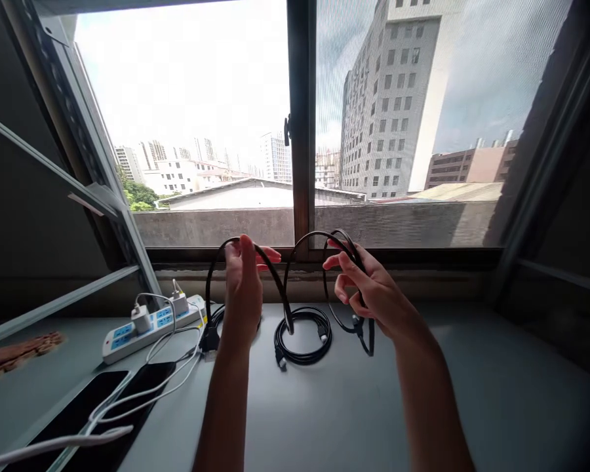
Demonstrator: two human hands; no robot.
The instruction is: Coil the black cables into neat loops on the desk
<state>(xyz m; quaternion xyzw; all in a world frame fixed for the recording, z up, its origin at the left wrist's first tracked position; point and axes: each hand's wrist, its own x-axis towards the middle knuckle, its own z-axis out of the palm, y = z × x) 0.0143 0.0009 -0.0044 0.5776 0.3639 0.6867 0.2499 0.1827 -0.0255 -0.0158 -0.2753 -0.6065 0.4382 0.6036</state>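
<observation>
A long black cable (280,282) hangs in loops between my two hands, above the desk. It passes over my left hand (243,272), between the upright thumb and the fingers, which point right. From that side the cable runs down to a thick dark plug (210,339). On the right, loops of the same cable lie across my right hand (366,282), with its fingers partly curled around them. A small connector (358,324) dangles below this hand. Beneath, a coiled black cable (302,360) with plugs at its ends rests on the desk. Part of another black coil shows behind my left wrist.
A white power strip (152,331) with two chargers stands at the left of the grey desk (324,419). White charging cords run to two dark phone-like slabs (142,393) in front of it. A brown object (19,357) lies far left. A window (299,131) is behind.
</observation>
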